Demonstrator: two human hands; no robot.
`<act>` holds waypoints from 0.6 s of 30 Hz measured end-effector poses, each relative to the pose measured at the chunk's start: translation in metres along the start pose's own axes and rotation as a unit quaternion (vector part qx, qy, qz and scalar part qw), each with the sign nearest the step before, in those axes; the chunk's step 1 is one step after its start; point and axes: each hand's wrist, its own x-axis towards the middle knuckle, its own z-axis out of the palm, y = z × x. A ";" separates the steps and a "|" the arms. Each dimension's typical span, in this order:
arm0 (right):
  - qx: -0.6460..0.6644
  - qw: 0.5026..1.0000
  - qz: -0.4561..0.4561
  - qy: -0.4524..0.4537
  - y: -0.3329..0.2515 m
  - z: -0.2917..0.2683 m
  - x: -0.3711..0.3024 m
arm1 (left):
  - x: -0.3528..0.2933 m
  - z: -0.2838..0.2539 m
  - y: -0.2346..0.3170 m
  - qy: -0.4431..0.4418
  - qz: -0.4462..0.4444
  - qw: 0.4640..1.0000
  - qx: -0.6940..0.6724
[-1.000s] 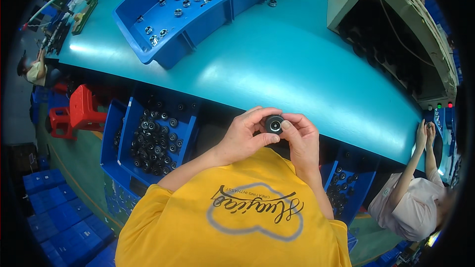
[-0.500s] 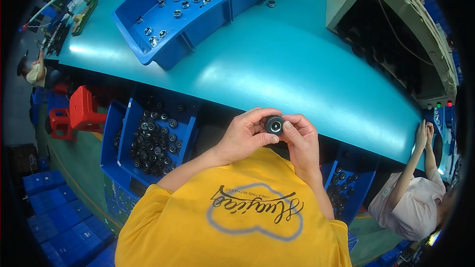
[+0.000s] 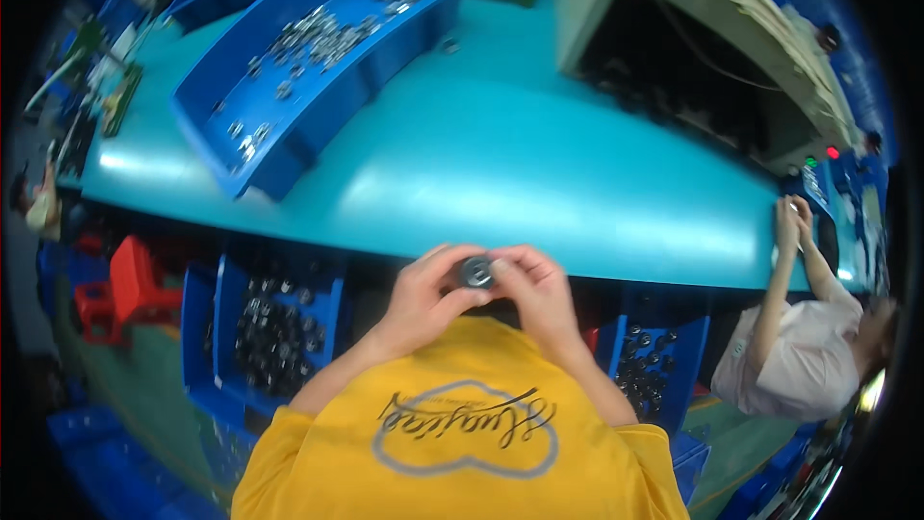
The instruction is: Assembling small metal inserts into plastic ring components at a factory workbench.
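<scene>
A small black wheel [image 3: 477,273] with a pale ring at its middle is held up in front of my chest, one round face turned to me. My left hand [image 3: 423,297] grips it from the left between thumb and curled fingers. From the other side my right hand [image 3: 535,293] pinches it, the thumb resting on its edge. Both hands are just off the near edge of the teal table [image 3: 462,173]. The picture is blurred, so fine detail on the wheel is lost.
A blue bin [image 3: 318,125] of shiny metal parts stands on the table. Below the edge, blue bins of black wheels sit left [image 3: 223,327] and right [image 3: 695,356]. A pale machine housing [image 3: 587,10] is at far right; a co-worker [image 3: 794,356] sits beyond the right bin.
The whole view has shifted and blurred; the far bin sits lower and more to the left. My hands still hold the wheel, turned slightly.
</scene>
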 end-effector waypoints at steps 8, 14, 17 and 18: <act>-0.418 0.871 -0.241 0.096 -0.096 -0.080 0.062 | -0.072 -0.118 0.003 0.035 -0.115 0.899 0.421; -0.623 0.693 -0.302 0.201 -0.134 -0.172 0.184 | -0.165 -0.189 -0.005 0.117 -0.291 0.750 0.582; -0.725 0.577 -0.278 0.252 -0.137 -0.168 0.226 | -0.124 -0.142 0.015 0.163 -0.165 0.829 0.508; -0.752 0.545 -0.253 0.271 -0.130 -0.174 0.238 | -0.105 -0.124 0.021 0.154 -0.118 0.850 0.489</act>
